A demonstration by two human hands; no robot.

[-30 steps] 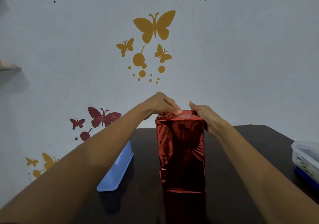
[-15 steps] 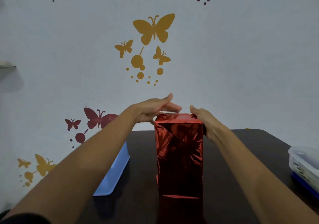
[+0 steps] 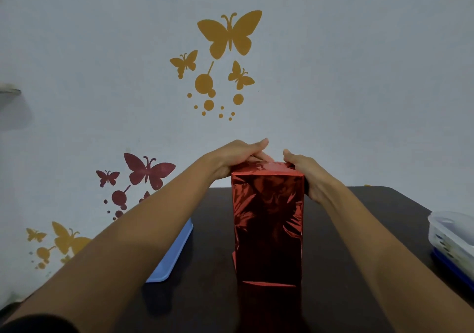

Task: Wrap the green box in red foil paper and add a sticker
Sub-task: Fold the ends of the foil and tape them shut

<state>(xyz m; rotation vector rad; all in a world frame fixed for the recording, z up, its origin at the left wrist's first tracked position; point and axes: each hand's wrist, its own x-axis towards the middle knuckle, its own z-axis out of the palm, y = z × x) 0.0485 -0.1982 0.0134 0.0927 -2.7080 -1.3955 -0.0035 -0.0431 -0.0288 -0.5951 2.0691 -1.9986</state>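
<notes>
The box stands upright in the middle of the dark table, fully covered in shiny red foil; no green shows. My left hand lies over the top left edge with its fingers straight, pressing the foil on the top face. My right hand grips the top right corner, thumb on the top face and fingers down the right side. No sticker is visible.
A light blue tray lies at the table's left edge, partly under my left forearm. A clear plastic container with a blue base sits at the right edge. A wall with butterfly decals rises just behind the table.
My left hand's fingers have straightened from a curled pinch on the top foil to a flat press. The view has tilted slightly; the box has stayed put.
</notes>
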